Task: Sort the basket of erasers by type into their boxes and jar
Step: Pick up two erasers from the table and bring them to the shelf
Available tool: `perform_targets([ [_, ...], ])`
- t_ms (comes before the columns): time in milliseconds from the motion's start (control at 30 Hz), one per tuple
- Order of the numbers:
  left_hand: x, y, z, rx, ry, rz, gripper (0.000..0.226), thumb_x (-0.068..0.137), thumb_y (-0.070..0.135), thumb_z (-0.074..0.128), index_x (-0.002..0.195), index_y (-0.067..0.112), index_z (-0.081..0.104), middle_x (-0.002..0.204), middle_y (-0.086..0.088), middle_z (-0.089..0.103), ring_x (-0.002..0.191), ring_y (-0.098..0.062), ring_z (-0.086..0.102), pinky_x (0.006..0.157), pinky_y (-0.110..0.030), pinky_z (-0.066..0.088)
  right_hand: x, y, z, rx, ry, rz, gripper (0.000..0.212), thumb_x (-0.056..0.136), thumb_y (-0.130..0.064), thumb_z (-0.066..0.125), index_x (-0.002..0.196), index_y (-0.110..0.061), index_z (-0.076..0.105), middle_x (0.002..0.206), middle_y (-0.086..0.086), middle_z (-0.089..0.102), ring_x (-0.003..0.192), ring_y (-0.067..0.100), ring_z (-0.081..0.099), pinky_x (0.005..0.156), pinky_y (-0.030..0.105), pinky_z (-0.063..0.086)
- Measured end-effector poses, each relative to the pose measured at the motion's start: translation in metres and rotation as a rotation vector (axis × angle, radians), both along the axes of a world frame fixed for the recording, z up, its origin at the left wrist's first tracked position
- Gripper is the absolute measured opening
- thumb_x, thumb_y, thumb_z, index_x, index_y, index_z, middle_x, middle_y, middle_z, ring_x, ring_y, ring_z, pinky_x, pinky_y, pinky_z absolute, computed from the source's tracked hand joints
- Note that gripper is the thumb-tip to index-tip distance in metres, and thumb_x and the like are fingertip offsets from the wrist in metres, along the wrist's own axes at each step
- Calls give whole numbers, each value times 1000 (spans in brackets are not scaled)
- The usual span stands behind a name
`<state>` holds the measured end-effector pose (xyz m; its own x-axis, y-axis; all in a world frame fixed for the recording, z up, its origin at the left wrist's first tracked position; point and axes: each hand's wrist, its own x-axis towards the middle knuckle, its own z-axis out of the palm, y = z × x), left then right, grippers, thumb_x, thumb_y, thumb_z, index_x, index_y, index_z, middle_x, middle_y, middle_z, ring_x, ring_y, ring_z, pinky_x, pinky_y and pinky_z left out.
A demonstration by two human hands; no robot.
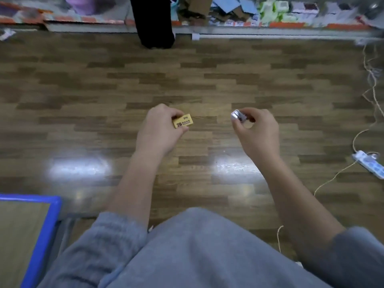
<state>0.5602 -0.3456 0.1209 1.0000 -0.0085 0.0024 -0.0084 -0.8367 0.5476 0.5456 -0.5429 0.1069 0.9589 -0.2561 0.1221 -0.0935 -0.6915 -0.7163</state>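
The left hand (160, 123) pinches a yellow 2B eraser (183, 121) by one short end, thumb and fingers curled round it, most of the block poking out. Just right of that eraser, held apart from it, the right hand (256, 129) pinches a small white-and-silver piece (238, 116) at its fingertips; what kind it is I cannot tell. Both look light, firm and slightly grippy, so I judge a fingertip hold across the flat sides is enough. Both hang above the wooden floor (104, 90). Well right of the eraser lies a power strip (368, 164); far behind it, cluttered shelving (270, 15). No basket, boxes or jar show.
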Motion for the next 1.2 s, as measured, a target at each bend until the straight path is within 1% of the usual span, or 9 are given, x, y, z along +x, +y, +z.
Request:
perform_targets([
  [167, 78, -51, 14, 26, -49, -77, 33, 82, 31, 70, 114, 26, 66, 109, 1, 56, 108, -19, 50, 88, -33, 42, 64, -58, 8, -22, -40, -82, 13, 89, -29, 60, 96, -21, 68, 87, -9, 56, 94, 11, 49, 71, 15, 26],
  [267, 138, -79, 23, 19, -90, -128, 31, 82, 32, 69, 112, 27, 65, 104, 5, 54, 105, -16, 49, 86, -32, 43, 118, -88, 16, -19, -67, -107, 15, 87, -26, 62, 100, -22, 68, 95, -6, 58, 100, 15, 52, 75, 16, 29],
  [533, 357, -173, 43, 23, -175, -221, 29, 82, 31, 69, 110, 27, 66, 99, 7, 52, 104, -17, 49, 83, -33, 42, 319, -186, 31, -80, -130, -200, 15, 86, -29, 63, 99, -24, 69, 98, -2, 63, 100, 15, 53, 72, 20, 31],
  [800, 562, -311, 99, 47, -195, -326, 33, 82, 32, 69, 115, 25, 65, 95, 7, 49, 104, -20, 51, 83, -34, 42, 498, -315, 83, -117, -112, -328, 19, 85, -27, 63, 103, -23, 68, 102, -1, 62, 101, 16, 54, 71, 23, 33],
  [900, 623, -362, 110, 75, -222, -360, 37, 83, 33, 68, 119, 25, 63, 109, 3, 55, 112, -19, 48, 90, -36, 42, 552, -367, 91, -123, -128, -345, 21, 86, -27, 63, 105, -21, 68, 103, -1, 62, 103, 17, 54, 76, 24, 35],
  [967, 659, -395, 113, 88, -250, -367, 38, 83, 33, 68, 120, 26, 62, 112, 3, 55, 112, -18, 48, 88, -33, 40, 589, -402, 95, -126, -144, -337, 21, 86, -28, 63, 105, -20, 67, 103, 0, 62, 103, 18, 54, 79, 26, 38],
  [1067, 712, -453, 116, 112, -273, -370, 36, 84, 34, 67, 119, 26, 62, 109, 3, 56, 107, -18, 49, 85, -32, 41, 648, -464, 99, -148, -171, -311, 19, 87, -27, 63, 104, -20, 68, 104, 1, 63, 103, 19, 55, 81, 28, 39],
  [1133, 748, -496, 117, 120, -290, -354, 34, 84, 33, 67, 116, 25, 64, 106, 3, 56, 106, -19, 51, 87, -36, 44, 691, -513, 104, -166, -194, -291, 23, 87, -29, 62, 107, -19, 67, 105, 2, 64, 103, 19, 56, 79, 27, 39],
  [1200, 784, -543, 121, 104, -313, -321, 30, 83, 32, 68, 112, 24, 66, 102, 2, 55, 105, -20, 51, 84, -35, 44, 737, -564, 111, -192, -222, -264, 26, 87, -31, 62, 109, -18, 67, 106, 3, 65, 102, 19, 57, 77, 27, 39],
])
